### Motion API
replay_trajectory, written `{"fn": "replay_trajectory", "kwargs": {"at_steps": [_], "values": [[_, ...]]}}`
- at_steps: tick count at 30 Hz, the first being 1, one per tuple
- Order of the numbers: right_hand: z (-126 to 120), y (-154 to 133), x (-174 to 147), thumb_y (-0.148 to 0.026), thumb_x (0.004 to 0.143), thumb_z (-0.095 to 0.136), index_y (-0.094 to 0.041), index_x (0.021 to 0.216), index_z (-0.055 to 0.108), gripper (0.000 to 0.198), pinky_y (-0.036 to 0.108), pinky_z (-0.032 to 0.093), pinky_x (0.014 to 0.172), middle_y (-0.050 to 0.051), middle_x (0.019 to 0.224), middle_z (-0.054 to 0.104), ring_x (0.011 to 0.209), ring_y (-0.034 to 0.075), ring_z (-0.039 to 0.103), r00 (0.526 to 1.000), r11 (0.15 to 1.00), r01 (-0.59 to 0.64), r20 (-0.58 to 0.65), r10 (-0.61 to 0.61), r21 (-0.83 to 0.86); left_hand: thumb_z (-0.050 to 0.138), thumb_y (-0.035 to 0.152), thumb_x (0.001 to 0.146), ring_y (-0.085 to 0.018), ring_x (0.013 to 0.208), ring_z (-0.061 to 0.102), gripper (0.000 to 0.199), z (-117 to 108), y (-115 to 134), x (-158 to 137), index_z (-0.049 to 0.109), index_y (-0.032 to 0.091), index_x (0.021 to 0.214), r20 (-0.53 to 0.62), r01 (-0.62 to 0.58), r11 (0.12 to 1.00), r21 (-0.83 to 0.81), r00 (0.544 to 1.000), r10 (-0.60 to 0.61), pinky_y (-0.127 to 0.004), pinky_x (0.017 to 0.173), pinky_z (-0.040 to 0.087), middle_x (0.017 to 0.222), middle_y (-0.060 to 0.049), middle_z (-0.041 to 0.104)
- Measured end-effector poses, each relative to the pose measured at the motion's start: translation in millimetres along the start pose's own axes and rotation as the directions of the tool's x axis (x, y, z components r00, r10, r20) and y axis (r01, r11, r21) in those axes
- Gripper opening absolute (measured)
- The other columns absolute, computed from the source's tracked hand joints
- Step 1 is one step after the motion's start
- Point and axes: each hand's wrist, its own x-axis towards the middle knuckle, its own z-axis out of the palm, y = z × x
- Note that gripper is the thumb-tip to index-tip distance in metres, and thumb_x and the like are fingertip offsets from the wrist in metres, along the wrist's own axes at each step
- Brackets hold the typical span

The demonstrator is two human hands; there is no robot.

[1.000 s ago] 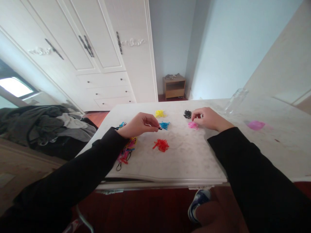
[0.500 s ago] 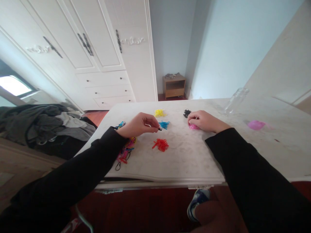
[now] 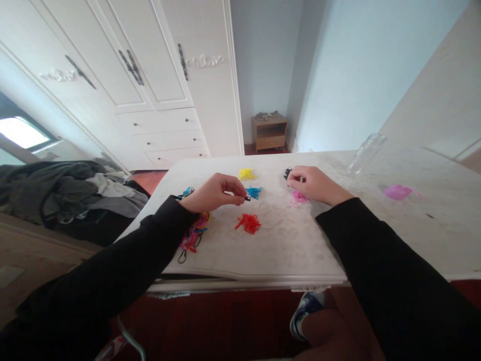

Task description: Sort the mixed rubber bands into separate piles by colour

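Note:
My left hand (image 3: 218, 193) pinches a small black rubber band (image 3: 247, 199) between thumb and fingertips, just left of the blue rubber bands (image 3: 254, 192). Under and beside that wrist lies a mixed pile of coloured rubber bands (image 3: 195, 233). The fingers of my right hand (image 3: 311, 183) are drawn together between the black rubber bands (image 3: 287, 173) and the pink rubber bands (image 3: 299, 197); what they hold, if anything, is hidden. Yellow rubber bands (image 3: 246, 174) sit farther back, and red rubber bands (image 3: 248, 223) lie nearer the front edge.
A clear glass bottle (image 3: 367, 153) stands at the back right of the white table (image 3: 285, 245). Right of my hand lies a pink balloon-like object (image 3: 397, 192). Dark clothes (image 3: 67, 195) are heaped to the left, and a white wardrobe (image 3: 158, 85) stands behind.
My right hand has shifted back from the pink rubber bands toward the black ones, leaving the pink pile more visible. My left hand has stayed nearly still with its black rubber band.

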Motion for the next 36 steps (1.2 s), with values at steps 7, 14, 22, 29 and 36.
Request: {"fn": "replay_trajectory", "kwargs": {"at_steps": [7, 14, 22, 29, 36], "values": [[4, -6, 2, -0.025, 0.08, 0.057, -0.019, 0.062, 0.058, 0.019, 0.031, 0.038, 0.069, 0.003, 0.071, 0.059, 0.068, 0.016, 0.052, 1.0, 1.0, 0.004, -0.025, -0.005, -0.005, 0.086, 0.025, 0.072, -0.015, 0.075, 0.073, 0.019, 1, 1, 0, 0.075, 0.014, 0.084, 0.0, -0.012, 1.0, -0.005, 1.0, 0.012, -0.027, 0.072, 0.061, 0.083, -0.006, 0.078], [10, -11, 2, -0.025, 0.079, 0.057, -0.019, 0.061, 0.057, 0.019, 0.031, 0.037, 0.07, 0.003, 0.071, 0.059, 0.07, 0.017, 0.053, 0.999, 1.0, 0.016, -0.03, -0.016, 0.004, 0.086, 0.024, 0.072, -0.015, 0.077, 0.073, 0.019, 2, 3, 0, 0.074, 0.013, 0.083, 0.003, -0.02, 1.0, -0.006, 1.0, 0.02, -0.026, 0.072, 0.06, 0.084, -0.007, 0.078], [11, -14, 2, -0.027, 0.08, 0.058, -0.018, 0.062, 0.059, 0.02, 0.031, 0.039, 0.071, 0.004, 0.073, 0.061, 0.07, 0.017, 0.055, 1.0, 1.0, 0.012, 0.011, -0.012, -0.001, 0.084, 0.025, 0.074, -0.015, 0.078, 0.073, 0.019, 3, 5, 0, 0.074, 0.013, 0.085, 0.023, -0.021, 1.0, 0.012, 1.0, 0.021, -0.028, 0.075, 0.061, 0.085, -0.007, 0.078], [11, -15, 2, -0.026, 0.079, 0.06, -0.018, 0.061, 0.059, 0.019, 0.031, 0.039, 0.071, 0.004, 0.072, 0.061, 0.07, 0.017, 0.055, 1.0, 1.0, 0.0, 0.021, 0.0, -0.007, 0.084, 0.025, 0.074, -0.015, 0.079, 0.073, 0.019, 3, 4, -1, 0.074, 0.013, 0.086, 0.028, -0.008, 1.0, 0.019, 1.0, 0.008, -0.028, 0.074, 0.061, 0.086, -0.007, 0.078], [11, -16, 2, -0.026, 0.078, 0.06, -0.019, 0.06, 0.059, 0.02, 0.031, 0.039, 0.07, 0.004, 0.07, 0.062, 0.069, 0.017, 0.056, 1.0, 1.0, -0.008, 0.028, 0.008, 0.002, 0.084, 0.024, 0.073, -0.016, 0.08, 0.073, 0.02, 3, 4, -1, 0.074, 0.013, 0.086, 0.017, 0.003, 1.0, 0.011, 1.0, -0.003, -0.027, 0.074, 0.061, 0.086, -0.007, 0.078]]}}
